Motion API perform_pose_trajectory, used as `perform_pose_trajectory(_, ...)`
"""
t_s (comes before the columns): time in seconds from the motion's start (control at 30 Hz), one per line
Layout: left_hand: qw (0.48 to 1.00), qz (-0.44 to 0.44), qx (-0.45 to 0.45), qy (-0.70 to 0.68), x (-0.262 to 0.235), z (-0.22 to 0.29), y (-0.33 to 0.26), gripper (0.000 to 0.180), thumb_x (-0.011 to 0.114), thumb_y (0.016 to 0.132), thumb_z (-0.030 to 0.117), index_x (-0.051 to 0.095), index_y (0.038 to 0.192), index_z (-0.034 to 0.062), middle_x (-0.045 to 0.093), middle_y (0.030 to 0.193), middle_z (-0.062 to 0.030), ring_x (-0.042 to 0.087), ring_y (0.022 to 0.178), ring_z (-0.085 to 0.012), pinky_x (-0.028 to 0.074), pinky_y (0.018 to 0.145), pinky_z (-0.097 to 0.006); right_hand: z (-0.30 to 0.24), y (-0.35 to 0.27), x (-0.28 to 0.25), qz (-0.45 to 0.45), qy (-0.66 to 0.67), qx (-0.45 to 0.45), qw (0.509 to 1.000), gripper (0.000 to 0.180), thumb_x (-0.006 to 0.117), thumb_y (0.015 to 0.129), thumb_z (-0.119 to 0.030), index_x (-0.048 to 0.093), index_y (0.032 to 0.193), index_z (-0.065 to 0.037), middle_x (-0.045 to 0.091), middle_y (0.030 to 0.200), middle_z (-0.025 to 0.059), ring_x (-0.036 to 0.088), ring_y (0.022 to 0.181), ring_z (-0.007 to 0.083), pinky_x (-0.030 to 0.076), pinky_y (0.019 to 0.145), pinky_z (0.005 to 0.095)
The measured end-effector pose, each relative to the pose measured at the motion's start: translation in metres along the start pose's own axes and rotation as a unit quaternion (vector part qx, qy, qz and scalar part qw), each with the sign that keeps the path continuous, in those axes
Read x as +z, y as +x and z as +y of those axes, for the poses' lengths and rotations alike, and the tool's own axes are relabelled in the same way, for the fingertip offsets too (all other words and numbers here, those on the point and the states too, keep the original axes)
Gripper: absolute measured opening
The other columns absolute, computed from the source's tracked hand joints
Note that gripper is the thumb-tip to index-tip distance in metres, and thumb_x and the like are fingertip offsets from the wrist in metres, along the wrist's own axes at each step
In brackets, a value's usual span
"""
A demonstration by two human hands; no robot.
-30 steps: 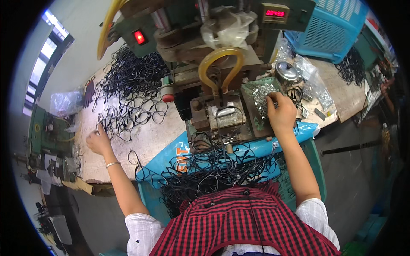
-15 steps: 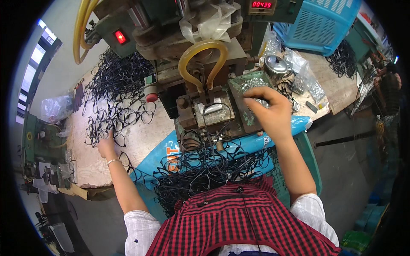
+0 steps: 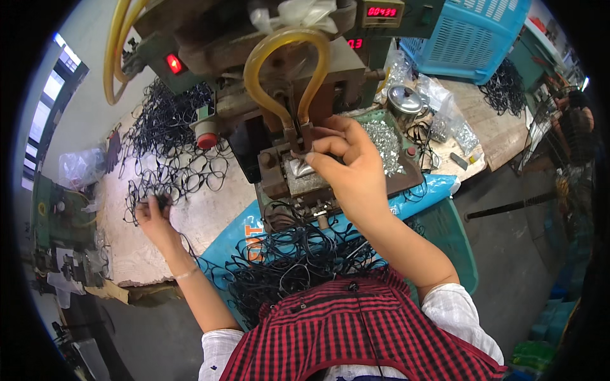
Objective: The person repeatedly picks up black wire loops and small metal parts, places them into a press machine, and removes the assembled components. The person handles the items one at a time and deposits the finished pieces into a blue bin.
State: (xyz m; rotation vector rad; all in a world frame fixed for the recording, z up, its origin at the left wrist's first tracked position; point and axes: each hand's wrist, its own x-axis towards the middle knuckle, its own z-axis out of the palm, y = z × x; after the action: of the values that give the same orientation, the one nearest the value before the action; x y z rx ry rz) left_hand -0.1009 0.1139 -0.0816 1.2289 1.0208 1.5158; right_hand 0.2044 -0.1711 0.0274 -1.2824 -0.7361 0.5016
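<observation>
My right hand (image 3: 349,171) is at the die block (image 3: 292,181) of a bench press, under a looped yellow hose (image 3: 286,57). Its thumb and forefinger pinch a small metal clip that is barely visible. A green tray of shiny metal clips (image 3: 384,143) lies just behind that hand. My left hand (image 3: 152,213) reaches out to the left onto the worn bench top. It pinches a black cord loop at the near edge of a spread pile of black loops (image 3: 165,140). More black loops (image 3: 298,260) are heaped over a blue sheet at my lap.
The press has a red push button (image 3: 206,140), a red lamp (image 3: 173,63) and a red digit display (image 3: 382,11). A blue plastic basket (image 3: 470,32) stands at the back right, with clear bags of parts (image 3: 457,130) and a round metal lid (image 3: 405,98) near it.
My right hand has left the clip tray and come left to the die under the hose. My left hand has moved along the loop pile and closed on a loop.
</observation>
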Motion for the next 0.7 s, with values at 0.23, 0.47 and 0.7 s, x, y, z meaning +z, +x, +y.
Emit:
perform_pose_trajectory(0.23,0.792,-0.385,0.466,0.083,0.115,0.132,-0.147,0.009,0.075,0.083,-0.001,0.069,0.09,-0.0001,0.075,0.108,-0.0144,0.072,0.081,-0.0238,0.061,0.074,-0.033,0.038,-0.003,-0.085,0.067,-0.532,-0.153,0.83,0.035,0.072,0.082,-0.003,0.07,0.117,-0.003,0.063,0.134,0.0206,0.055,0.133,0.0363,0.043,0.111,0.0463)
perform_pose_trajectory(0.47,0.668,-0.435,0.601,0.058,0.169,0.118,-0.169,0.025,0.082,0.072,0.001,0.059,0.079,0.008,0.074,0.108,-0.0075,0.063,0.073,-0.0181,0.065,0.079,-0.038,0.091,0.007,-0.126,0.132,-0.536,-0.166,0.817,0.01,0.074,0.08,-0.009,0.073,0.089,-0.004,0.067,0.121,0.0221,0.058,0.124,0.0409,0.047,0.103,0.0479)
perform_pose_trajectory(0.7,0.657,-0.454,0.6,0.052,0.168,0.121,-0.165,0.022,0.079,0.071,0.001,0.063,0.085,0.0064,0.076,0.107,-0.0106,0.069,0.079,-0.0213,0.065,0.078,-0.037,0.097,0.008,-0.126,0.156,-0.476,-0.176,0.847,0.013,0.073,0.086,-0.01,0.074,0.096,-0.003,0.073,0.103,0.0146,0.069,0.099,0.0312,0.054,0.087,0.039)
